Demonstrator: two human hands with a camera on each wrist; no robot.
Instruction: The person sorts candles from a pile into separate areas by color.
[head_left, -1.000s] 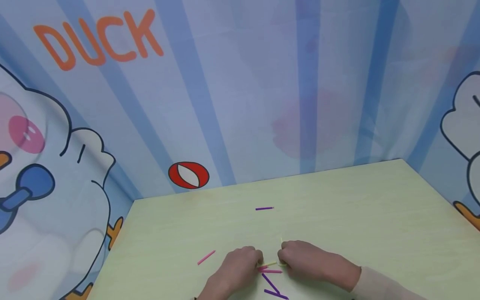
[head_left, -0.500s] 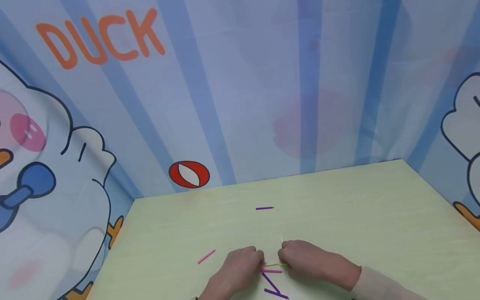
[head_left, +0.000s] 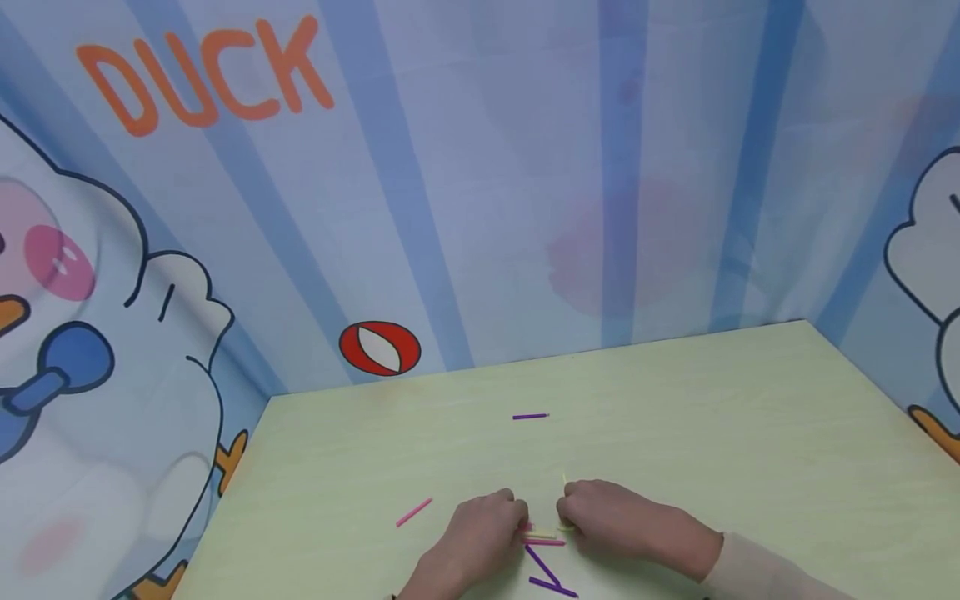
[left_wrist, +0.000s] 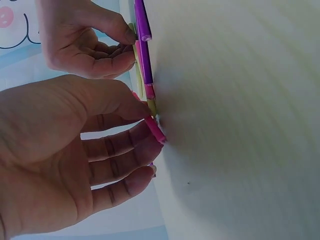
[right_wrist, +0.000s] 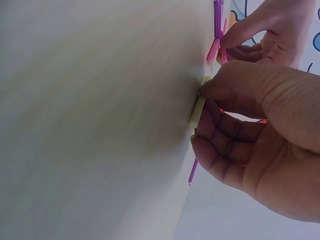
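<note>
In the head view, my left hand (head_left: 483, 533) and right hand (head_left: 611, 518) are low over the table, a small gap between them. Thumb and fingers of the left hand pinch a short, thin pink stick (left_wrist: 156, 130) in the left wrist view. A yellow stick (right_wrist: 197, 111) is pinched by the right hand, close to the tabletop. Between the hands lie yellow sticks (head_left: 542, 535), with a pink stick (head_left: 543, 542) just in front of them. Nearer me, a purple stick (head_left: 542, 565) slants down to a second purple stick (head_left: 553, 587). Fingers partly hide the held sticks.
A lone purple stick (head_left: 531, 416) lies farther back on the pale table (head_left: 712, 417). Left of the left hand is a single pink stick (head_left: 414, 512). A printed cloth backdrop (head_left: 510, 167) stands behind and along the sides.
The yellow stick between the hands has gone from slanted to nearly level, lying closer along the pink one. Both hands stay almost in place.
</note>
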